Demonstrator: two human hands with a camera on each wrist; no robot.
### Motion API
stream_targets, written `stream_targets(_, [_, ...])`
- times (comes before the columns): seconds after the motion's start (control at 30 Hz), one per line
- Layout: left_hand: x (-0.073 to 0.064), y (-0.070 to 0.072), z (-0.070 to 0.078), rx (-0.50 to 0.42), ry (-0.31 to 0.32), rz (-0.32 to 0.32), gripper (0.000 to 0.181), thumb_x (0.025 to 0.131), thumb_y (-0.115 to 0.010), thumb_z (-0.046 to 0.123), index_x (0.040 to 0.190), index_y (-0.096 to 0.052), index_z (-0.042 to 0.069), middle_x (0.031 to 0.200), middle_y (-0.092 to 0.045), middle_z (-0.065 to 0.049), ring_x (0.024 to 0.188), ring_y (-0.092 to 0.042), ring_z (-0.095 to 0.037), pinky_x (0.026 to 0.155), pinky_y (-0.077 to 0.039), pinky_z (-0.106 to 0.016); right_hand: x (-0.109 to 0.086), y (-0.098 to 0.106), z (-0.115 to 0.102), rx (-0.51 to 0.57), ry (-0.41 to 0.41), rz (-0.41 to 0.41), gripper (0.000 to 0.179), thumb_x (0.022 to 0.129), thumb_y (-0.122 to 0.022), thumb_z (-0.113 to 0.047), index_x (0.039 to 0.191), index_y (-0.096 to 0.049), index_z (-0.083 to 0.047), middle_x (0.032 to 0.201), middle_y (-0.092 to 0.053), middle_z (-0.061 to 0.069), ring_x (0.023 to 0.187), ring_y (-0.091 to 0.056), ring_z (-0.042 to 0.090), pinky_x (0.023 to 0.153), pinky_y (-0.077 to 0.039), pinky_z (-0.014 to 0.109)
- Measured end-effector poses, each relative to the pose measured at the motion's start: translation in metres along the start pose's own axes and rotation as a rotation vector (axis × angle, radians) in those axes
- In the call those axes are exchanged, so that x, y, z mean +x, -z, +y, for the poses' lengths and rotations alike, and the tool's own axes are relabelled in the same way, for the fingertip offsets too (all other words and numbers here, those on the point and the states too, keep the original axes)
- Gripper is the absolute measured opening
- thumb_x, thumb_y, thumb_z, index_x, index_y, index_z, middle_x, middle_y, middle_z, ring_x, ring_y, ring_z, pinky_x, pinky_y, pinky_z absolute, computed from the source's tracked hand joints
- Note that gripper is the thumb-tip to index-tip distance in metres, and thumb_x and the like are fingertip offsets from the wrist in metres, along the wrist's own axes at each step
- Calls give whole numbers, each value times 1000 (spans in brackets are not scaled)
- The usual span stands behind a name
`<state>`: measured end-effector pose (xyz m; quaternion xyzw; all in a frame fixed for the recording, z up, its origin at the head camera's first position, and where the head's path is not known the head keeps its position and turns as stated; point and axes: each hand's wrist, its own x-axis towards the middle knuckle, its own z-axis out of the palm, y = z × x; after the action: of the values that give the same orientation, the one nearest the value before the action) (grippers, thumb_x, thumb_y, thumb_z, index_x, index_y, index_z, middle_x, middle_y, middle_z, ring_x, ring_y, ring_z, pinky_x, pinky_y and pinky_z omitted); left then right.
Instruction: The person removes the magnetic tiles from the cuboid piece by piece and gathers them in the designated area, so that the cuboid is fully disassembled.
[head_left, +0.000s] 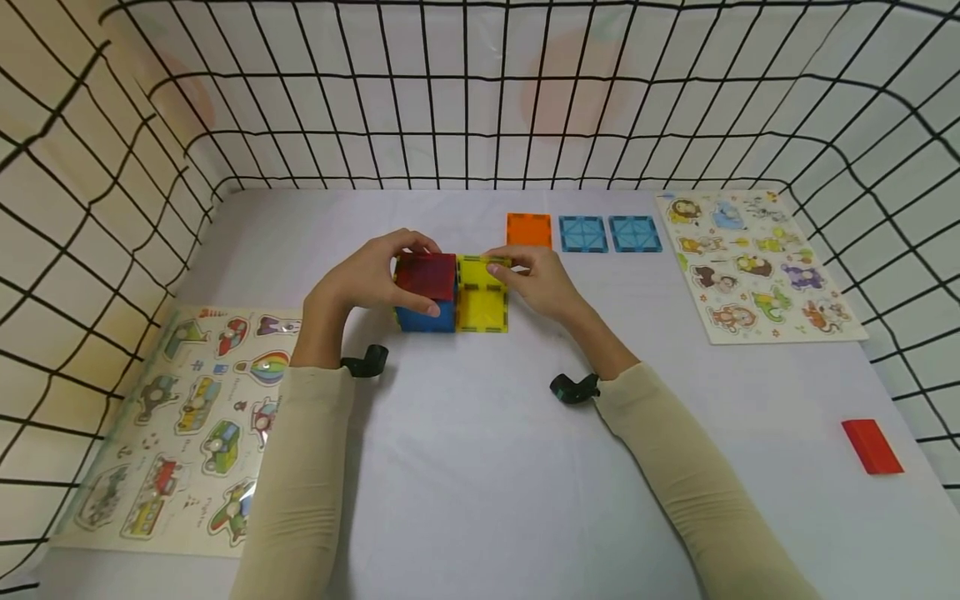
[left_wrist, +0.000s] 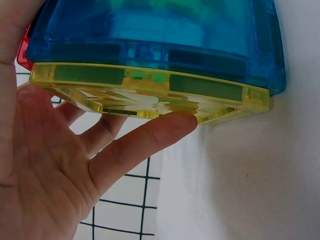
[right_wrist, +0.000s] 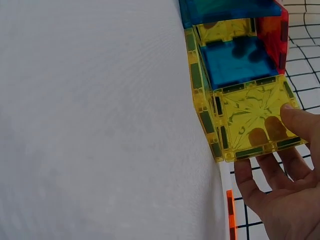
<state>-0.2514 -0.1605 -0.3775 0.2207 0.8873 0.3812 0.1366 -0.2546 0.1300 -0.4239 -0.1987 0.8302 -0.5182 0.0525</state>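
Note:
A small box of translucent magnetic tiles stands on the table, with a red tile (head_left: pixel 435 271) on top, a blue tile (head_left: pixel 426 318) in front and a yellow tile (left_wrist: pixel 145 97) on its left side. My left hand (head_left: pixel 367 271) holds this box, thumb along the yellow side and fingers around the back. Against the box's right side lies a flat yellow tile (head_left: pixel 482 315). My right hand (head_left: pixel 543 282) pinches another yellow tile (right_wrist: pixel 245 107) between thumb and fingers. That tile stands up at the far part of the flat one, its edge against the box.
Behind my right hand lie an orange tile (head_left: pixel 528 228) and two blue tiles (head_left: pixel 582 234). A vehicle puzzle board (head_left: pixel 176 442) lies at left, an animal puzzle board (head_left: pixel 738 292) at back right. A red block (head_left: pixel 872 447) sits far right. Black wire mesh (head_left: pixel 465 133) encloses the table.

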Motion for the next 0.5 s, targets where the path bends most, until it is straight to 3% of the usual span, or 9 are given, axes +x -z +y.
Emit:
stream_targets(0.33, [0, 1, 0, 24, 21, 10, 79, 64, -97, 49, 130, -59, 28, 134, -56, 2, 120, -50, -23, 90, -59, -43, -5, 12, -1, -13, 26, 48, 28, 103, -65, -24, 126, -74, -11, 127, -73, 8, 112, -66, 23, 107, -52, 46])
stream_targets(0.5, [-2, 3, -1, 26, 24, 14, 80, 65, -96, 49, 132, -59, 28, 137, -56, 2, 123, -49, -23, 91, -59, -45, -8, 23, -2, -13, -19, 80, 31, 102, -65, -30, 129, -72, -15, 124, -73, 6, 109, -66, 20, 110, -50, 45])
